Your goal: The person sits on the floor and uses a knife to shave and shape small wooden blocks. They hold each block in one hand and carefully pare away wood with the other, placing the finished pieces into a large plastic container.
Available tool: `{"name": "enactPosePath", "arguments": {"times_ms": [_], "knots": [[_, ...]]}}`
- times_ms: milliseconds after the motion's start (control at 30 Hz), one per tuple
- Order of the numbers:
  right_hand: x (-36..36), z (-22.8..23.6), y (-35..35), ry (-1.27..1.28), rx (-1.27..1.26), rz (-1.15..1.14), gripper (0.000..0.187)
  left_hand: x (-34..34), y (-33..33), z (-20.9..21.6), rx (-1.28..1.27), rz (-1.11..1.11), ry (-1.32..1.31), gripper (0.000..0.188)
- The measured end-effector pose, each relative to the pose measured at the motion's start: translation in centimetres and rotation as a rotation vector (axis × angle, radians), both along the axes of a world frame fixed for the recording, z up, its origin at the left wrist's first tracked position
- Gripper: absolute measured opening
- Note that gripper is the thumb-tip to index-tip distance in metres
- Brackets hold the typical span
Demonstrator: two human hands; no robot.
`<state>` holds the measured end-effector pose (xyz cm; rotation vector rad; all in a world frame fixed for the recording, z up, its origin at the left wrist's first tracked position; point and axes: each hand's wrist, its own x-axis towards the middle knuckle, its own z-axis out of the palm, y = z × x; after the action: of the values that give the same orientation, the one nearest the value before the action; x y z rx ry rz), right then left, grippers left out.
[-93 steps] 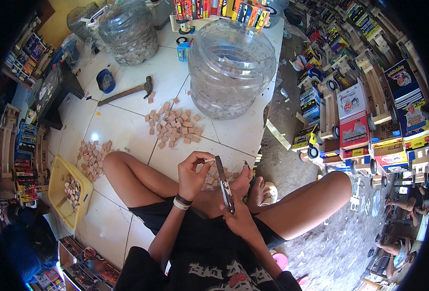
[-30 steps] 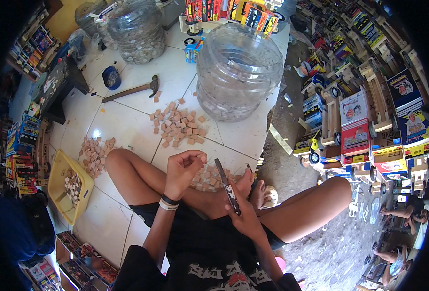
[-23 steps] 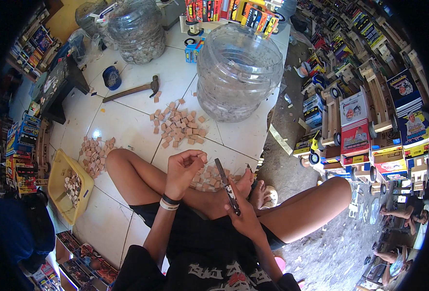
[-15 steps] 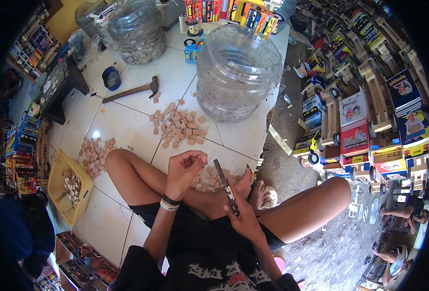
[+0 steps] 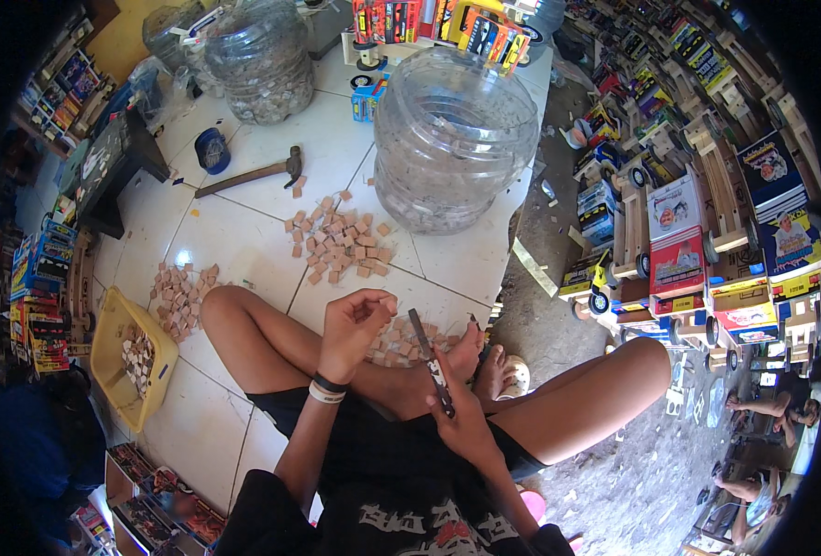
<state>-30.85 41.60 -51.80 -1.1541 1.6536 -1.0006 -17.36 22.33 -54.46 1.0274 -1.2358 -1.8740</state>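
Above my folded legs, my left hand (image 5: 356, 329) is closed, its thumb and fingertips pinched together. Whatever sits between those fingertips is too small or hidden to make out. In my right hand (image 5: 466, 422) is a slim knife (image 5: 429, 354) with a flat grey blade and a patterned black-and-white handle, its blade slanting up and left. Small square wooden blocks (image 5: 401, 345) lie beyond my hands, partly hidden by them and my foot. A second pile of blocks (image 5: 341, 243) spreads further off on the white tiles, and a third pile (image 5: 180, 298) is beside my left knee.
A yellow basket (image 5: 165, 366) with small pieces inside stands at left. A hammer (image 5: 253, 176), a blue cup (image 5: 213, 150) and a large clear plastic container (image 5: 457, 157) stand or lie ahead. Wooden toy trucks (image 5: 679, 232) crowd the right, past the tile edge. People sit at far right.
The knife and my right hand have shifted very slightly downward. My left hand keeps its pinch in nearly the same place.
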Motion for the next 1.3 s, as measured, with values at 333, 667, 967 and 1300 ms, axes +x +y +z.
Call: {"name": "enactPosePath", "arguments": {"times_ms": [333,667,967,1300], "knots": [[0.8,0.5,-0.2,-0.045,0.037,-0.063,0.070,-1.4,1.8,0.4,-0.061,0.195,-0.011,0.020],[-0.3,2.1,-0.3,-0.023,0.089,-0.050,0.072,-1.0,0.7,0.7,-0.072,0.057,0.025,0.020],[0.2,1.6,-0.2,0.081,0.005,-0.042,0.072,-2.1,1.3,1.7,0.108,0.055,0.130,0.028],[-0.4,0.8,2.2,-1.061,0.192,-0.058,0.047,-1.7,2.1,0.7,0.525,-0.192,0.322,0.032]]}}
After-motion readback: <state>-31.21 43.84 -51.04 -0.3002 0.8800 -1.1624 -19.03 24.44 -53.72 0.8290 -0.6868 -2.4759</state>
